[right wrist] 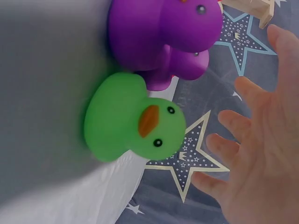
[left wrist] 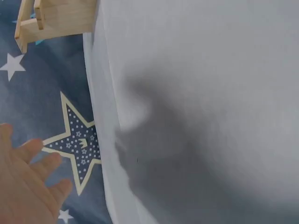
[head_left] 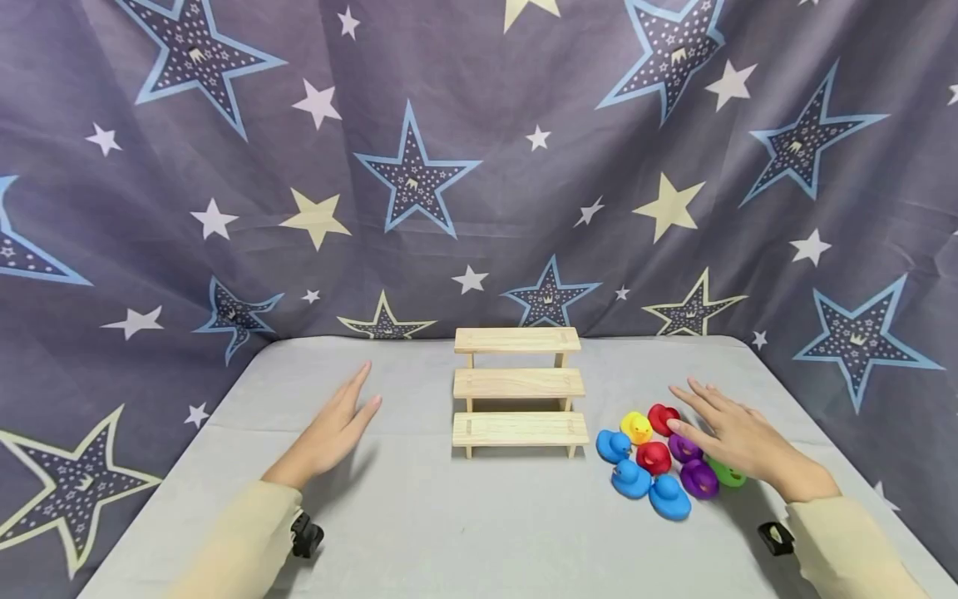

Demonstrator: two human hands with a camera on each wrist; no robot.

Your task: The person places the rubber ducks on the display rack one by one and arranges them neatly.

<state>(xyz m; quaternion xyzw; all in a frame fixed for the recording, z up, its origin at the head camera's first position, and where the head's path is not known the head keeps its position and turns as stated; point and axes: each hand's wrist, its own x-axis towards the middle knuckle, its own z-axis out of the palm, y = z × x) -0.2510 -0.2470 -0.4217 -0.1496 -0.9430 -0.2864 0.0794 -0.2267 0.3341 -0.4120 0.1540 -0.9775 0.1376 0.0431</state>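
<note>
My right hand (head_left: pixel 737 433) hovers with spread fingers over the right side of a cluster of rubber ducks, holding nothing. Under and beside it are a green duck (right wrist: pixel 117 121), partly covered by the hand in the head view, two purple ducks (head_left: pixel 699 479) and a red duck (head_left: pixel 662 418). Farther left in the cluster lie another red duck (head_left: pixel 654 457), a yellow duck (head_left: pixel 636 427) and three blue ducks (head_left: pixel 631 479). My left hand (head_left: pixel 329 433), its fingers extended, is held above the left part of the table with nothing in it.
A three-step wooden stand (head_left: pixel 520 383) is at the middle of the table, left of the ducks. The table (head_left: pixel 464 532) has a pale grey cover. A dark star-patterned curtain (head_left: pixel 479 166) encloses the back and sides.
</note>
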